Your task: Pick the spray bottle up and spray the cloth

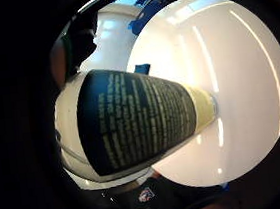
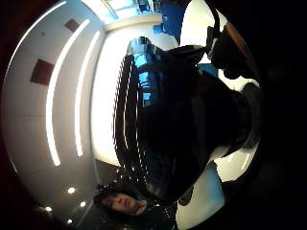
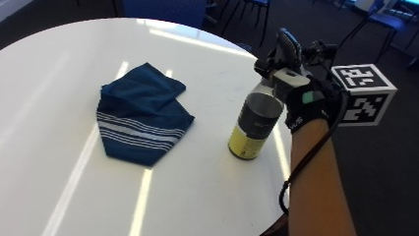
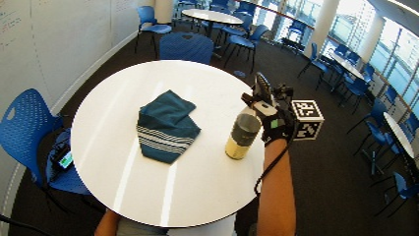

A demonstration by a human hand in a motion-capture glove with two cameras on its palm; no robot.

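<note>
Bottle [image 3: 256, 124] is standing upright near the right edge of the round white surface [image 3: 59, 88], its base apparently touching the top, though contact cannot be confirmed. It is a spray bottle with a dark label on the upper body, a yellow band at the foot and a black trigger head. The gloved right hand [image 3: 306, 105] is wrapping the neck just under the trigger head, so the grip is curling closed round the bottle with the forearm coming in from the surface's near right edge.

The cloth [image 3: 140, 114], dark blue with white stripes at one end, is lying crumpled toward the middle of the surface, well apart from the bottle and on its left.

The outside views are showing bottle, cloth and hand together. The little finger side palm view is showing only the bottle's label [image 1: 136, 117], with small printed text and the yellow band beyond it, filling much of the picture against the white surface. The thumb side palm view is showing the dark ribbed trigger head [image 2: 163, 120] close up, with ceiling light strips behind it.

The wide outside view is taking in the room: blue chairs [image 4: 29, 128] standing round the surface, more tables and chairs beyond, dark carpet, a whiteboard wall on the left and large windows on the right.
</note>
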